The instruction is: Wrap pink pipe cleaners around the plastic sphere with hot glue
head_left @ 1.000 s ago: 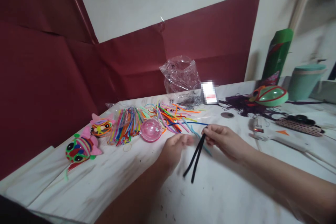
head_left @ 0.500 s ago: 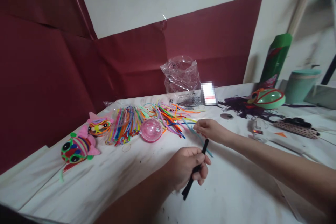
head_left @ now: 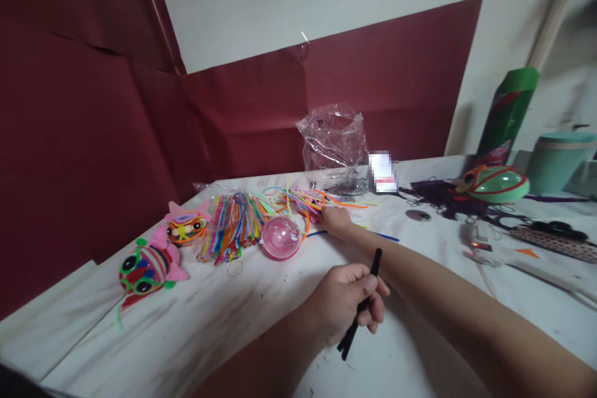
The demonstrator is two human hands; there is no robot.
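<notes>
My left hand (head_left: 346,300) is closed around black pipe cleaners (head_left: 349,334), which stick out above and below the fist over the tabletop. My right hand (head_left: 336,222) reaches forward into the loose coloured pipe cleaners (head_left: 305,201). Its fingers are hidden among them, so what they grip does not show. Left of that hand lies a clear pink plastic ball (head_left: 281,239). Beyond the ball is a bundle of colourful pipe cleaners (head_left: 236,224), partly under clear wrapping.
Two fish-like pipe cleaner figures (head_left: 147,266) sit at the left. A clear plastic bag (head_left: 333,143) stands near the wall. To the right are a green decorated ball (head_left: 501,183), a glue gun (head_left: 527,264), a dotted case (head_left: 555,244), a green container (head_left: 508,112) and a teal cup (head_left: 562,161).
My right hand has moved forward and left, from above the blue pipe cleaners into the loose pile. My left hand still holds the black pipe cleaners. The view has shifted slightly left.
</notes>
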